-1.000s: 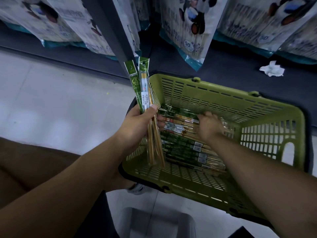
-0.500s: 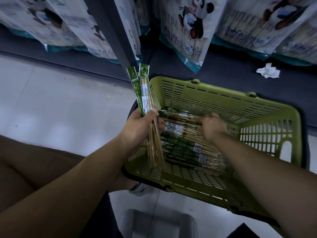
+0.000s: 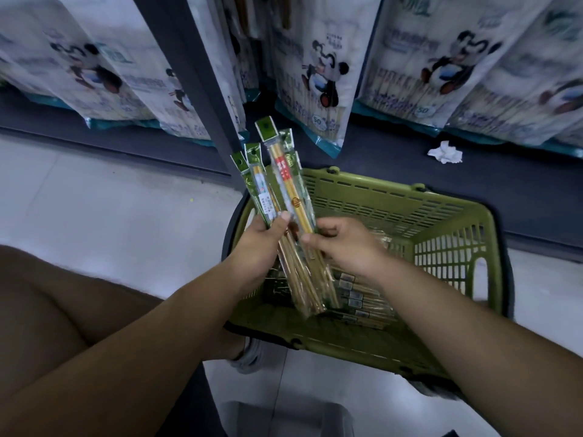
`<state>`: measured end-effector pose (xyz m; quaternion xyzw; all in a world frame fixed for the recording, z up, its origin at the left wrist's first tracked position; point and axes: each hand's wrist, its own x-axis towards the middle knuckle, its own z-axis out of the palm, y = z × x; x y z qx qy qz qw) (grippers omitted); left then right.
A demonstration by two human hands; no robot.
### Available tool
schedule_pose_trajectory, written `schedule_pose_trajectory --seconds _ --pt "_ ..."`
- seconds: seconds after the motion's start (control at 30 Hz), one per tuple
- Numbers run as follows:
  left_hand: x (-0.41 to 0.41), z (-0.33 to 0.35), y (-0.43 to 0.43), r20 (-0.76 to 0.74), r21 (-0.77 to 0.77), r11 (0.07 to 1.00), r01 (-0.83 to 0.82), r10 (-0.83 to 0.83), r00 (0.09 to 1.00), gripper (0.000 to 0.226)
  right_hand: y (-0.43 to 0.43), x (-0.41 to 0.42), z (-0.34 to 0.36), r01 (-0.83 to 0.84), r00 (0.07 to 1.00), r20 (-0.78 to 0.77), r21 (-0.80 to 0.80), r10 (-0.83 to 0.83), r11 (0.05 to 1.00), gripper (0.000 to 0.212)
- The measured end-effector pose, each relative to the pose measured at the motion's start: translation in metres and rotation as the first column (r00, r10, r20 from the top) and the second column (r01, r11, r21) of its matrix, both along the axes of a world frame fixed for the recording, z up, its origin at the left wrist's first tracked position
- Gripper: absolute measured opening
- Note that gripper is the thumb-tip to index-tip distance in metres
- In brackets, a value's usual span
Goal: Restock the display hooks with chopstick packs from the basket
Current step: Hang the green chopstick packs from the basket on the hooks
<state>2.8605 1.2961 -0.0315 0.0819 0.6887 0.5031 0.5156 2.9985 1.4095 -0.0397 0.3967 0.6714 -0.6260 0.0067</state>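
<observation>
Head view: green basket holds chopstick packs lying flat.

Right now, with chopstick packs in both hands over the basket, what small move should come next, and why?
Probably tuck the red-labelled pack, pinched by the right hand, into the grip of the left hand: it leans against the upright packs held there, and loose packs wait in the basket.

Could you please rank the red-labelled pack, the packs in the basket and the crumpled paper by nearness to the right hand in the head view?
1. Red-labelled pack, pinched by the right hand.
2. Packs in the basket, under its wrist.
3. Crumpled paper, beyond, on the shelf base.
</observation>
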Motion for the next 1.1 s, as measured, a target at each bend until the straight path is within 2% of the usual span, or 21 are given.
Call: schedule_pose_trajectory --seconds 0.07,0.13,0.23,0.33,0.4,0.5,0.57,0.6,0.63,0.67,0.7,0.77,0.9,1.0,1.1 --pt "0.003 0.002 0.002 0.047 0.021 0.999 -0.032 0.031 0.998 0.042 -0.007 -0.006 0.006 -0.078 0.997 0.011 0.108 0.078 0.991 0.009" --pt "0.005 0.003 0.002 0.06 0.028 0.999 -0.044 0.042 0.997 0.044 -0.012 -0.009 0.008 -0.164 0.986 0.04 0.25 0.159 0.954 0.014" --pt "0.005 0.002 0.001 -0.01 0.055 0.998 0.002 -0.001 1.0 0.04 -0.022 -0.01 0.008 -0.271 0.963 0.097 0.37 0.253 0.889 0.014" --pt "0.001 -0.001 0.0 -0.019 0.041 0.999 -0.019 0.02 1.0 0.036 -0.026 -0.007 0.006 -0.385 0.923 0.186 0.456 0.337 0.802 0.036" --pt "-0.004 -0.002 0.001 -0.131 -0.009 0.999 -0.036 0.034 0.991 0.023 -0.023 -0.004 0.004 -0.377 0.926 0.182 0.5 0.331 0.78 0.04" --pt "-0.014 -0.003 0.001 -0.312 -0.108 0.991 -0.077 0.039 0.949 0.02 -0.016 0.005 -0.011 -0.109 0.992 0.0 0.465 0.123 0.879 0.025" --pt "-0.018 -0.004 0.001 -0.328 -0.11 0.99 -0.093 0.052 0.943 0.023 -0.01 0.011 -0.03 -0.016 1.0 0.012 0.429 0.012 0.903 0.019" --pt "-0.02 -0.004 0.0 -0.316 -0.102 0.99 -0.098 0.061 0.947 0.024 -0.005 0.015 -0.042 -0.053 0.996 0.081 0.415 0.021 0.908 0.014" --pt "-0.021 -0.003 0.0 -0.306 -0.091 0.991 -0.096 0.064 0.95 0.025 -0.002 0.021 -0.056 -0.149 0.979 0.19 0.386 0.08 0.911 0.008" --pt "-0.022 -0.003 -0.001 -0.306 -0.083 0.993 -0.087 0.058 0.95 0.026 -0.001 0.027 -0.068 -0.282 0.933 0.316 0.337 0.175 0.898 0.01" --pt "-0.024 -0.003 -0.002 -0.314 -0.078 0.995 -0.07 0.042 0.949 0.028 -0.002 0.035 -0.082 -0.411 0.866 0.418 0.281 0.275 0.867 0.02" --pt "-0.025 -0.005 -0.005 -0.32 -0.07 0.997 -0.036 0.012 0.947 0.03 -0.012 0.049 -0.105 -0.578 0.744 0.529 0.204 0.408 0.79 0.042" --pt "-0.026 -0.007 -0.007 -0.291 -0.024 0.999 -0.027 0.019 0.957 0.026 -0.035 0.056 -0.135 -0.678 0.657 0.6 0.206 0.456 0.706 0.079" --pt "-0.025 -0.008 -0.006 -0.294 -0.023 0.999 -0.024 0.017 0.956 0.029 -0.041 0.055 -0.145 -0.725 0.628 0.645 0.279 0.436 0.63 0.085" --pt "-0.024 -0.01 -0.005 -0.315 -0.026 1.0 -0.013 0.004 0.949 0.028 -0.042 0.056 -0.149 -0.712 0.654 0.641 0.339 0.403 0.615 0.084"
